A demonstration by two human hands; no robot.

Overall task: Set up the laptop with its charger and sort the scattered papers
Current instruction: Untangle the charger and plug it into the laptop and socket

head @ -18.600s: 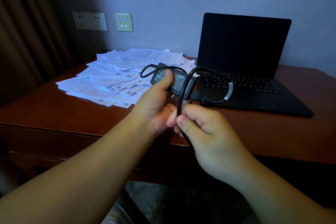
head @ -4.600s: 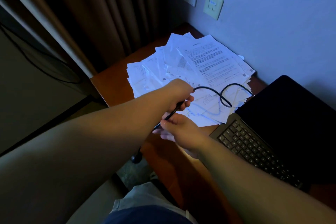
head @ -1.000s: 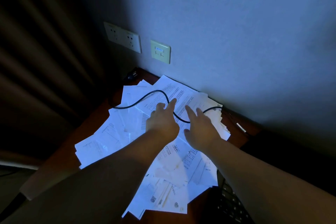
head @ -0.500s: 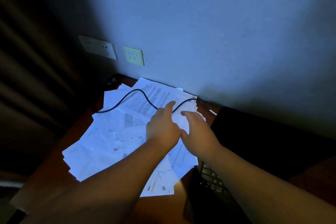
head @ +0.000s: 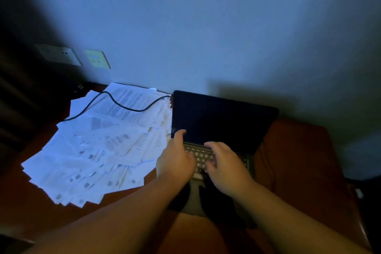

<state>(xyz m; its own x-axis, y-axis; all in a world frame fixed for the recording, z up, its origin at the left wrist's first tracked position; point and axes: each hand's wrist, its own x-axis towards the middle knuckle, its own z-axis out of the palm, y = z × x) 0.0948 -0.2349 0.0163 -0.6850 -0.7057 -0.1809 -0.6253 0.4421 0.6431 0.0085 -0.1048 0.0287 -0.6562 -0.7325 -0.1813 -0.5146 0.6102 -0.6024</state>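
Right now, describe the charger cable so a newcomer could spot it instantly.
Start at the open black laptop on the reddish wooden desk; left of it lies a fanned spread of white papers. The charger cable snakes over the spread's far end toward the laptop's left edge. It is the only thin black line on the white sheets.

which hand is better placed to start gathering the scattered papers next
Left, probably. The left hand sits at the laptop's left edge, right beside the papers; the right hand would have to cross over it.
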